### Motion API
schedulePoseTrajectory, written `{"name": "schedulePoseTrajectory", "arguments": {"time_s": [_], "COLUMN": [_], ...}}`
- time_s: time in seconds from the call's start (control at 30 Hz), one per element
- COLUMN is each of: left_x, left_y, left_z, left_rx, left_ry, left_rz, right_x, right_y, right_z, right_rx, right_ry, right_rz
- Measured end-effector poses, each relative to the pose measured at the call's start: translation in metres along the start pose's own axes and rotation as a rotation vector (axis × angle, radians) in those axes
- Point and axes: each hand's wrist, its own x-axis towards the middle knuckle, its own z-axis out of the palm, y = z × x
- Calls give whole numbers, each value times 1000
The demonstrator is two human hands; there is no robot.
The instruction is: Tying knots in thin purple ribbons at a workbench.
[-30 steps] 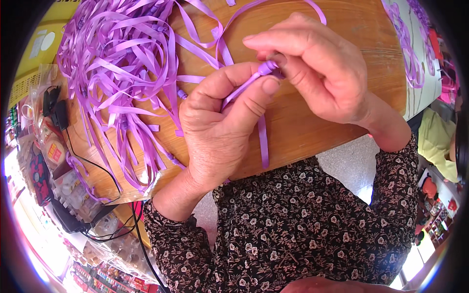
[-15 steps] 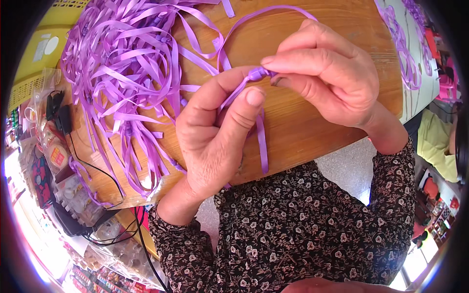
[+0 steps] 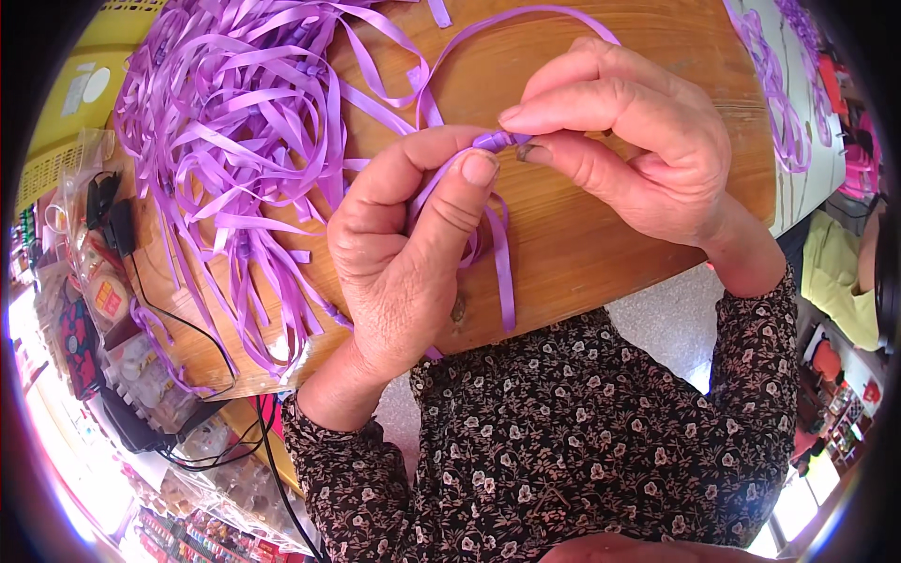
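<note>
Yellow basket (image 3: 83,116)—contents unclear—beside purple ribbons (image 3: 249,122)

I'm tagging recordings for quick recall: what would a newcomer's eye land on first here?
Probably the big tangle of purple ribbons at upper left, on the wooden table. Next, near the centre, the left hand and right hand pinch a small purple fitting. Below them, a black flowered garment fills the lower middle.

- yellow perforated plastic basket (image 3: 108,56), upper left
- thin black cable (image 3: 192,327) over the left corner of the brown wooden bench (image 3: 563,239)
- pale speckled floor (image 3: 662,314) below
- lime-yellow fabric (image 3: 833,267), far right
</note>
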Motion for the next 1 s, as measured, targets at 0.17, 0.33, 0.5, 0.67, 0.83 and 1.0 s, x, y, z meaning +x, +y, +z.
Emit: {"name": "schedulePoseTrajectory", "arguments": {"time_s": [0.17,0.33,0.5,0.67,0.83,1.0], "left_x": [-1,-1,-1,-1,-1,0], "left_y": [-1,-2,-1,-3,-7,-8], "left_z": [0,1,4,3,3,0], "left_rx": [-13,53,156,171,242,312], "left_ry": [19,42,58,52,84,43], "left_rz": [22,36,37,58,146,225], "right_x": [1,1,0,0,0,-1], "right_y": [1,0,1,4,3,3], "right_z": [0,1,0,-2,-2,-2], "right_rx": [80,129,147,83,105,126], "right_ry": [15,22,38,-28,-34,-45], "right_rz": [31,59,69,-16,-20,-10]}}
